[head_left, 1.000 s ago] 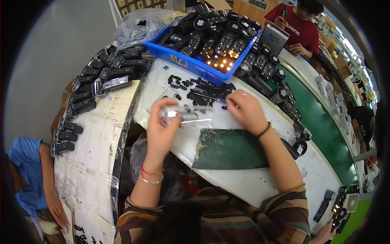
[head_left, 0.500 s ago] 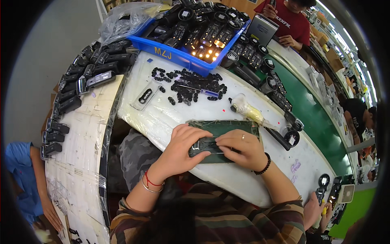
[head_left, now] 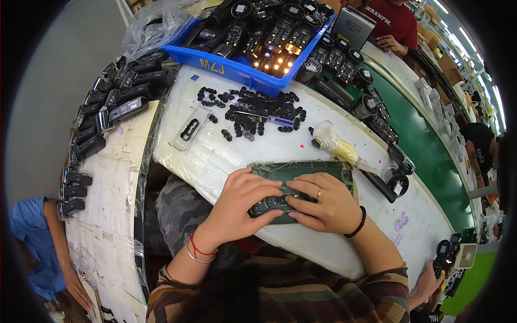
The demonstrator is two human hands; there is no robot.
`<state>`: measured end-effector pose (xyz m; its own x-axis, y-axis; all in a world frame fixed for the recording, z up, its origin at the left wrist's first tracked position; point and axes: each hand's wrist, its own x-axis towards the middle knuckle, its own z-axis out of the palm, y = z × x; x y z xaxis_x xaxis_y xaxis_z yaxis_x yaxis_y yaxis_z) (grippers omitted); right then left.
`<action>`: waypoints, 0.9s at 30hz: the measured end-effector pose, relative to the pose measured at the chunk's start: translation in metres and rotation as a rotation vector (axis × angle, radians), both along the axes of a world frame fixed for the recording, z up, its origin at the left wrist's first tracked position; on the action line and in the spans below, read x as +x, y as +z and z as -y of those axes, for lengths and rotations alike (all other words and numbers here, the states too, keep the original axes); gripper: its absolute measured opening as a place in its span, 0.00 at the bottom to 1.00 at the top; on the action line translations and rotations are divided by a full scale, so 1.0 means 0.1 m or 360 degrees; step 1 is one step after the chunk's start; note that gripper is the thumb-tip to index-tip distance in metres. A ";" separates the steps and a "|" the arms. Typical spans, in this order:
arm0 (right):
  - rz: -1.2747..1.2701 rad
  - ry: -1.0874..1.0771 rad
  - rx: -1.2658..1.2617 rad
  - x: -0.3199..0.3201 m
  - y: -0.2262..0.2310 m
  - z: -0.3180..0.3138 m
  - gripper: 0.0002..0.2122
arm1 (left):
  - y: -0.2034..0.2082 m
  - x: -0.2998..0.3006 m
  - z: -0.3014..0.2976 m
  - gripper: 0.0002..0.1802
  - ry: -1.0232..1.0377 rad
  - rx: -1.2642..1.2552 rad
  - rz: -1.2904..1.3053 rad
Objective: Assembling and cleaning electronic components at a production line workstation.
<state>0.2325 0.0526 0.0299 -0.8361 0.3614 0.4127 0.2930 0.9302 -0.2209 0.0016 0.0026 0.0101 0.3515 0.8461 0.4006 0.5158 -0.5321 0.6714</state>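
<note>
A small clear plastic holder with a dark part in it (head_left: 271, 203) lies on a dark green mat (head_left: 334, 169) in front of me. My left hand (head_left: 239, 202) grips its left end, thumb on the near side and fingers on the far side. Bent over its right end, my right hand (head_left: 329, 203) presses its fingertips onto it. The right fingers cover part of the piece, so its details are hard to make out. Farther left sits a similar clear holder (head_left: 189, 129) with a black part inside. A screwdriver (head_left: 280, 121) lies among many small black parts (head_left: 250, 102).
A blue bin (head_left: 231, 69) full of black devices, some lit, stands at the back. More black devices (head_left: 89, 145) line the left table. A glue-stained bottle (head_left: 336, 145) lies beyond the mat. Co-workers' hands show at lower left (head_left: 78, 290), lower right (head_left: 429, 281) and top right (head_left: 392, 44).
My right hand has shifted slightly right and down, its fingers now spread more over the piece. The left hand stays on its end. The view has shifted slightly.
</note>
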 end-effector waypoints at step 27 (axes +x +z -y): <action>-0.0141 0.0003 -0.0153 0.03 -0.15 0.00 0.11 | 0.69 0.42 -3.59 0.35 0.1162 0.0074 -0.0587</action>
